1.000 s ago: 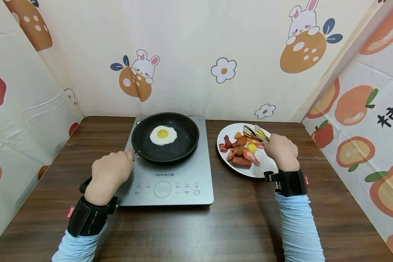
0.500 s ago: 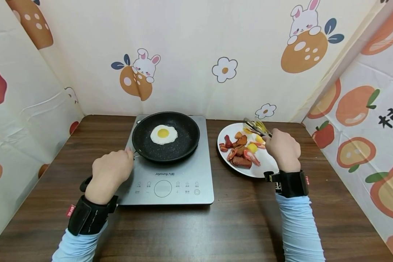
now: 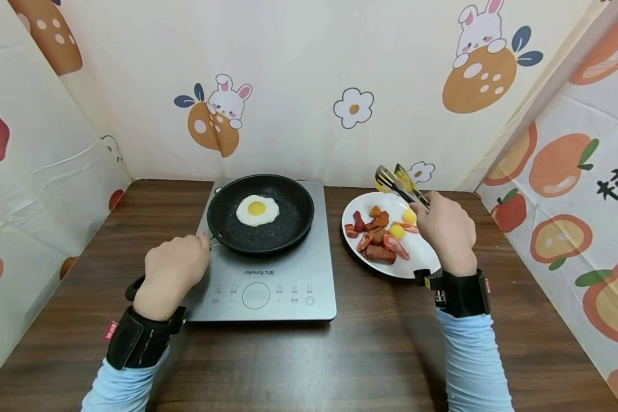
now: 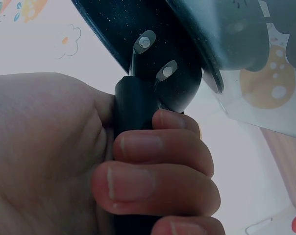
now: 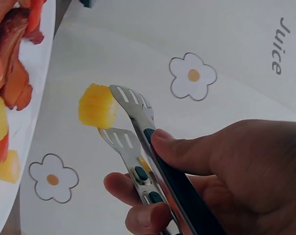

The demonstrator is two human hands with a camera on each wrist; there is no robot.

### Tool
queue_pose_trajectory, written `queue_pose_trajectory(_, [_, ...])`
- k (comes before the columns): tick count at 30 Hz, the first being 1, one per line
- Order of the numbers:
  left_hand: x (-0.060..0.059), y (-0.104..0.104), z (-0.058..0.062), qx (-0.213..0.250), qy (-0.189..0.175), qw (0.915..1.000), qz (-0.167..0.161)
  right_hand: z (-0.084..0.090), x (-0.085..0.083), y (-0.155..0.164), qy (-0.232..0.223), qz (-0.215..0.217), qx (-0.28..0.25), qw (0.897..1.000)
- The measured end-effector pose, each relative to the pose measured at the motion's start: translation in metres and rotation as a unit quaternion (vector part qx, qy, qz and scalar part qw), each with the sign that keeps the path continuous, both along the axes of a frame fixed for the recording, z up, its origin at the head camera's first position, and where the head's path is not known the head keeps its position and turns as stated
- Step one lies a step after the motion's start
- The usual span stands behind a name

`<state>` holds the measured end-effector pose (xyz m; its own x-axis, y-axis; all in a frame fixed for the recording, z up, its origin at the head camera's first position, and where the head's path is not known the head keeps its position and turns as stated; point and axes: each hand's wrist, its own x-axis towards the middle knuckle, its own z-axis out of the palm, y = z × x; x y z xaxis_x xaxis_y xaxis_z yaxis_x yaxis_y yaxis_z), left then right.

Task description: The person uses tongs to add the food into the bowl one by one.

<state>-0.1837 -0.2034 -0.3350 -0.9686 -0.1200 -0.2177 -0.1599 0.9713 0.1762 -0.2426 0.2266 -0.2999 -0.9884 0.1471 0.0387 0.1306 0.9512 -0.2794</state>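
Note:
My left hand [image 3: 177, 272] grips the black handle [image 4: 131, 105] of a black frying pan [image 3: 247, 243], its fingers curled round it. A fried egg [image 3: 256, 211] with a yellow yolk lies in the pan, which sits on a silver induction cooker [image 3: 288, 274]. My right hand [image 3: 445, 229] holds metal tongs [image 5: 136, 117] with dark grips, thumb on one arm and fingers on the other. At the tongs' tips is a yellow chunk of food [image 5: 97, 106], above the far edge of a white plate [image 3: 422, 257].
Brown sausage and meat pieces [image 3: 380, 255], pink-red slices [image 3: 394, 247] and yellow balls [image 3: 396, 231] lie on the plate. The cooker and plate stand on a dark wooden table [image 3: 288, 366]. Printed cloth walls [image 3: 288, 114] rise behind and at both sides.
My right hand has lifted the tongs up from the food, toward the back wall, with the yellow chunk at their tips. The left hand, pan and egg stay in place.

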Motion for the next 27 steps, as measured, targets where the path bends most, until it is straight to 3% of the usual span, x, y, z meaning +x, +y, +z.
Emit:
queue_pose_trajectory(10, [-0.001, 0.0, 0.0, 0.0, -0.002, 1.0, 0.005, 0.007, 0.01, -0.009, 0.044, 0.012, -0.013, 0.999])
queue_pose_trajectory(27, [-0.001, 0.0, 0.001, -0.001, -0.004, 1.0, 0.001, 0.014, 0.015, -0.042, 0.038, 0.066, -0.004, 0.997])
